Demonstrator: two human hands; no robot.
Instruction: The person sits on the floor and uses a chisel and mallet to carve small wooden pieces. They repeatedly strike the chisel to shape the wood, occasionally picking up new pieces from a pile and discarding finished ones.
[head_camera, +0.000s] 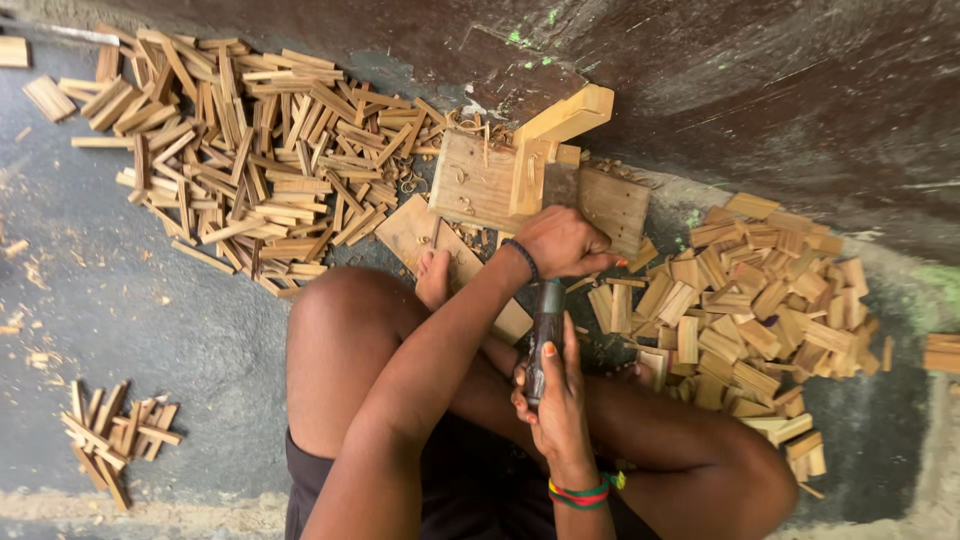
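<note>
I sit cross-legged on the floor. My left hand (562, 242), with a black band at the wrist, is closed in a fist against a wooden block jig (492, 178) that has an upright post (560, 120). It seems to pinch a thin wood strip (580, 283), mostly hidden under the fingers. Just below it, my right hand (556, 400), wearing a striped bracelet, grips the dark handle of a cutting tool (546, 330) that points up toward the left hand. The blade is hidden.
A big heap of thin wood sticks (250, 150) lies at the upper left. Shorter flat wood pieces (750, 300) are piled at the right, a small bundle of sticks (115, 435) at the lower left. A dark wall (760, 90) runs behind. My bare knees (345, 330) flank the hands.
</note>
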